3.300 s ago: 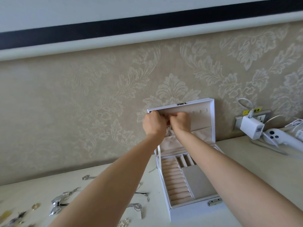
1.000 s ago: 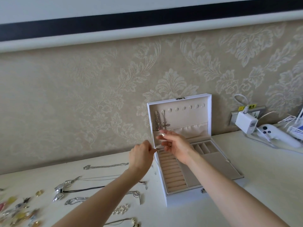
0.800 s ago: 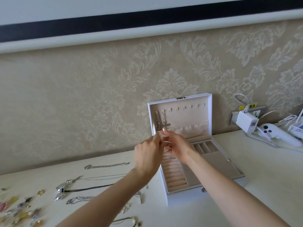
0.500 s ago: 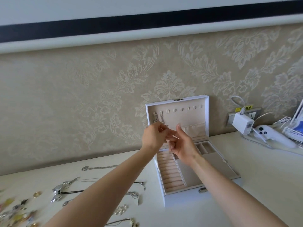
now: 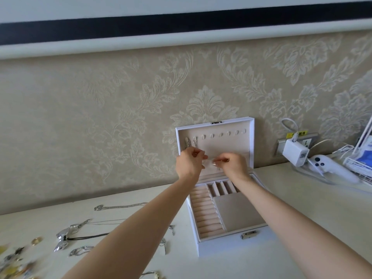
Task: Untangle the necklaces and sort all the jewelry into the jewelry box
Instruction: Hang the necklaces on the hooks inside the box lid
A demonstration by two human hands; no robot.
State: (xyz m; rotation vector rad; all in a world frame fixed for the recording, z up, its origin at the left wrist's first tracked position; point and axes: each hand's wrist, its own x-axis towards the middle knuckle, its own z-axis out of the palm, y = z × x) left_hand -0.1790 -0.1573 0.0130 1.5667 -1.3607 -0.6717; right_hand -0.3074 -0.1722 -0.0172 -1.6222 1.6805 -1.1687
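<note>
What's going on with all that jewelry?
A person is sorting jewelry into a white jewelry box. The left hand and right hand are raised before its open lid, both pinching a small piece of jewelry, too blurry to name. Two necklaces hang from the lid's leftmost hooks. More chains and a gold ring lie on the table.

Wall (image 5: 120, 117) and lid (image 5: 227, 143) block the back; necklaces (image 5: 120, 207) strew the table (image 5: 302, 208) left of the jewelry box (image 5: 231, 247), charger (image 5: 295, 154) stands right.

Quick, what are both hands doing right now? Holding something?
Left hand: fingers curled in front of the jewelry box lid; cannot tell if it holds anything.
Right hand: same, curled; too blurry to tell.
</note>
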